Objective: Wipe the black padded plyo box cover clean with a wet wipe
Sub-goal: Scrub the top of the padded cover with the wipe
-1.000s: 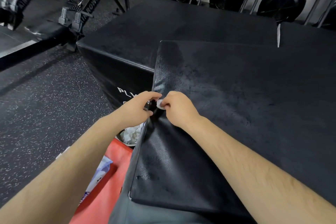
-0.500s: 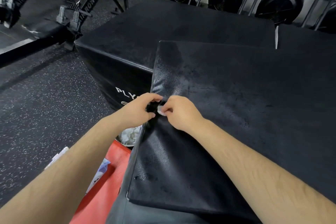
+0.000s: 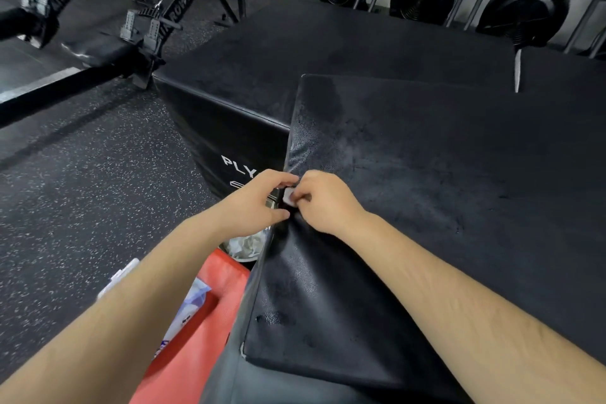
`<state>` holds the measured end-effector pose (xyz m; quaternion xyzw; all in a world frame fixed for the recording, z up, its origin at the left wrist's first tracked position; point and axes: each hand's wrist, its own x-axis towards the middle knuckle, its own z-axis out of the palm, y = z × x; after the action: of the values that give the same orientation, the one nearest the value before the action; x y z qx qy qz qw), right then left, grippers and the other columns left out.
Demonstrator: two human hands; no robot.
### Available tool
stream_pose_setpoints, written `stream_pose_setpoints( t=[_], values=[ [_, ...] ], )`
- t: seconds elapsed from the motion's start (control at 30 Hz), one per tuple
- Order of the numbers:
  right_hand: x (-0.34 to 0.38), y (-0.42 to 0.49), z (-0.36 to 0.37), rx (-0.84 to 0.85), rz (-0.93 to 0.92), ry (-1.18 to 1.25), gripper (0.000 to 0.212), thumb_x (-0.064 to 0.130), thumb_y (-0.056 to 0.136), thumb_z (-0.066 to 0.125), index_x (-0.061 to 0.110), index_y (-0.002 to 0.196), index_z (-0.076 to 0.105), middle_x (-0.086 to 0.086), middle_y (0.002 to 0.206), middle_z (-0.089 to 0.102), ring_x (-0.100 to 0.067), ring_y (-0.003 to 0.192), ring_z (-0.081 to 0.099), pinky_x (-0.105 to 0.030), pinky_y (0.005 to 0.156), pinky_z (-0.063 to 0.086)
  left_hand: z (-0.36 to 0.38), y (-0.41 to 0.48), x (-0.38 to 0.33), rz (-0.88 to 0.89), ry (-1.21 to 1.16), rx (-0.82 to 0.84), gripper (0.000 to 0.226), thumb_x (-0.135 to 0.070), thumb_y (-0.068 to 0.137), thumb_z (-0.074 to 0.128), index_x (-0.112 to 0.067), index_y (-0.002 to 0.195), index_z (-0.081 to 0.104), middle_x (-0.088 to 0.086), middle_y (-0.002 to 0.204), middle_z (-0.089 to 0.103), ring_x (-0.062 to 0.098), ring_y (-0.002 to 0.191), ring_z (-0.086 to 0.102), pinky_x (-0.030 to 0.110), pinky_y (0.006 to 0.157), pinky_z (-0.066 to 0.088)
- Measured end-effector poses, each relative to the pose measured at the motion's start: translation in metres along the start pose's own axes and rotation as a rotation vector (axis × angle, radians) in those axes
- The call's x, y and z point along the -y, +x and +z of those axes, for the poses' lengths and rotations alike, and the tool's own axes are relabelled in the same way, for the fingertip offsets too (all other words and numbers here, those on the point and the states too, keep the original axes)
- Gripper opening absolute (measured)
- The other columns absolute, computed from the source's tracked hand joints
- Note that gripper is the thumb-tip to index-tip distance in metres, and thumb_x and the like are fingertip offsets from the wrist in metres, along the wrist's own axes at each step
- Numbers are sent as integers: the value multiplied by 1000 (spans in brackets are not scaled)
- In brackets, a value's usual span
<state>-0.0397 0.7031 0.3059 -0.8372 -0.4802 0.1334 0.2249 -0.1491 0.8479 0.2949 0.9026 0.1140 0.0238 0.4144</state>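
We look down on a speckled floor (image 3: 82,190), with a rowing machine (image 3: 170,10) marked "ROWER" at far left. A big black box (image 3: 328,43) stands ahead, with white letters "PLY" on its side and the rest hidden by our hands. Nearer us, overlapping it, lies the padded cover (image 3: 426,190). Its left edge runs away from us and its right side is cut off. Our left hand (image 3: 259,203) grips that edge. Our right hand (image 3: 321,203) pinches a small white wipe (image 3: 288,197) against it.
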Motion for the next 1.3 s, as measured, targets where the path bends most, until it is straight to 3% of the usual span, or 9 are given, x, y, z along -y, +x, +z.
stream_pose_setpoints(
  t=[0.23, 0.4, 0.6, 0.73, 0.8, 0.9, 1.03, 1.17, 1.3],
  values=[
    [-26, -7, -16, -66, 64, -84, 21, 7, 91, 55, 16, 83, 72, -1, 87, 53, -26, 83, 56, -44, 74, 52, 11, 0, -4, 60, 123, -13, 49, -4, 84, 70, -21, 129, 60, -7, 121, 56, 1, 112, 50, 2, 95, 30],
    [-12, -41, -13, 48, -27, -18, 20, 20, 98, 58, 15, 88, 74, 5, 87, 54, -20, 81, 55, -38, 78, 50, 22, -1, 3, 106, 202, -84, 47, -1, 83, 68, -9, 129, 63, 2, 129, 57, 11, 122, 51, 1, 102, 24],
    [-25, -25, -16, -85, 98, -90, 14, 1, 85, 54, 4, 85, 68, -6, 92, 54, -31, 85, 57, -47, 73, 51, 35, -8, -6, 63, 197, -126, 48, 3, 88, 59, -5, 135, 56, 6, 139, 53, 10, 130, 45, -1, 105, 16],
    [-8, -35, -4, 5, -5, -7, 18, 15, 93, 59, 12, 84, 75, -4, 85, 56, -26, 82, 55, -43, 75, 49, 38, -15, -6, 3, 119, -157, 49, 0, 93, 57, -9, 141, 51, 2, 146, 50, 6, 138, 39, 11, 116, 19],
    [-10, -24, -5, 22, -1, 13, 19, 17, 94, 61, 17, 87, 78, -2, 88, 58, -25, 87, 57, -41, 79, 49, 34, -13, -9, -35, 106, -153, 49, -3, 93, 59, -13, 141, 53, -1, 134, 58, 8, 124, 51, 15, 110, 32],
    [-7, -14, -3, -28, 52, 27, 22, 16, 96, 59, 22, 98, 79, -3, 97, 60, -26, 94, 58, -38, 83, 48, 28, -12, -13, -72, 85, -118, 49, -8, 93, 63, -18, 139, 53, -13, 106, 56, 6, 98, 55, 0, 84, 34],
    [6, -22, 1, 62, -5, 62, 28, 8, 89, 57, 19, 103, 79, -2, 108, 65, -26, 105, 60, -37, 92, 48, 19, -15, -13, -89, 52, -77, 54, -14, 89, 69, -20, 140, 53, -10, 129, 59, 1, 116, 54, 19, 107, 37],
    [-4, -10, -4, 5, 78, 18, 20, 22, 96, 61, 25, 103, 79, 2, 101, 60, -23, 98, 60, -38, 87, 51, 17, -17, -14, -77, 88, -37, 57, -14, 88, 72, -19, 141, 51, -8, 140, 53, -1, 116, 50, 0, 97, 26],
    [4, -21, -3, 43, 16, 83, 17, 15, 91, 65, 22, 95, 80, 8, 95, 62, -16, 96, 61, -31, 86, 48, 14, -17, -20, -45, 90, -31, 48, -9, 87, 73, -14, 132, 59, -6, 118, 61, -20, 87, 49, -2, 83, 32]
  ],
)
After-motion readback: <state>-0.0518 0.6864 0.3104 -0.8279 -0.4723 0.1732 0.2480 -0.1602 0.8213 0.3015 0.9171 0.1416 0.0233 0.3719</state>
